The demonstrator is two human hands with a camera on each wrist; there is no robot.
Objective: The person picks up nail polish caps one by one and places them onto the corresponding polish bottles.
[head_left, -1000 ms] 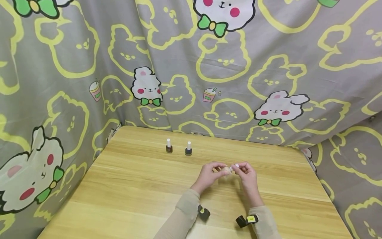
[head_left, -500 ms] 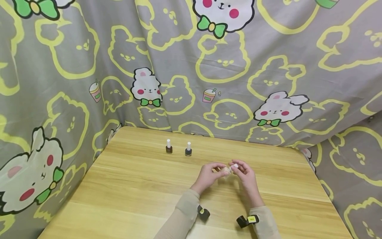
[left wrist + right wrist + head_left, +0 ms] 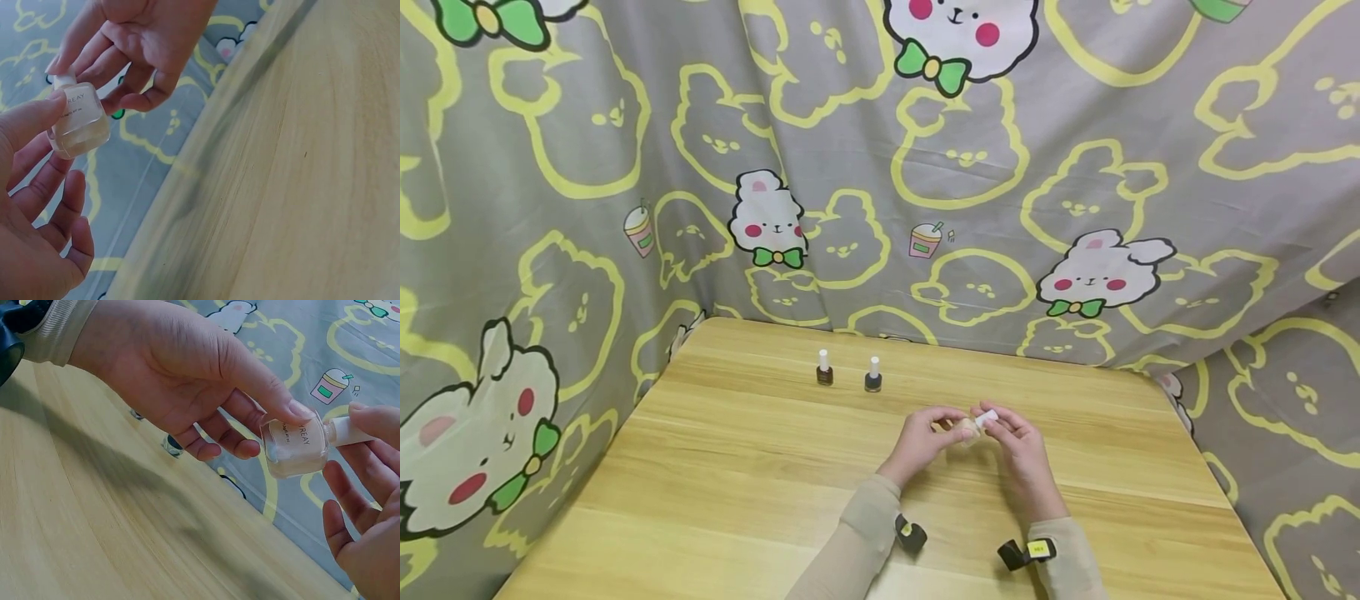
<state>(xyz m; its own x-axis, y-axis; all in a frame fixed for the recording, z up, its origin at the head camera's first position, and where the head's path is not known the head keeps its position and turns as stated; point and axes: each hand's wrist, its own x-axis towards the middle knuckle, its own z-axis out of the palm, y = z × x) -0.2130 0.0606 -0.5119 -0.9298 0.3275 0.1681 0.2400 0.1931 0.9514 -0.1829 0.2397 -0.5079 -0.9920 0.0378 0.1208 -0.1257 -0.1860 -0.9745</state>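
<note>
Between the two hands, raised over the table, is a clear nail polish bottle [image 3: 297,453] with pale contents and dark lettering. My left hand [image 3: 922,442] pinches its glass body, thumb on the label face. Its white cap [image 3: 350,431] is between the thumb and fingers of my right hand [image 3: 1024,450]. The cap sits at the bottle's neck, and the bottle is tilted over toward the right hand. In the left wrist view, the remaining fingers of both hands curl loosely off the glass.
A dark red nail polish bottle [image 3: 825,373] and a near-black one [image 3: 873,379] stand upright, white-capped, toward the back of the wooden table [image 3: 737,467]. Behind the table hangs a grey patterned curtain [image 3: 850,275], which also runs along both sides.
My right hand's fingers have shifted round the cap, which now points up and right with more of it showing. The left hand and the two standing bottles have stayed in place.
</note>
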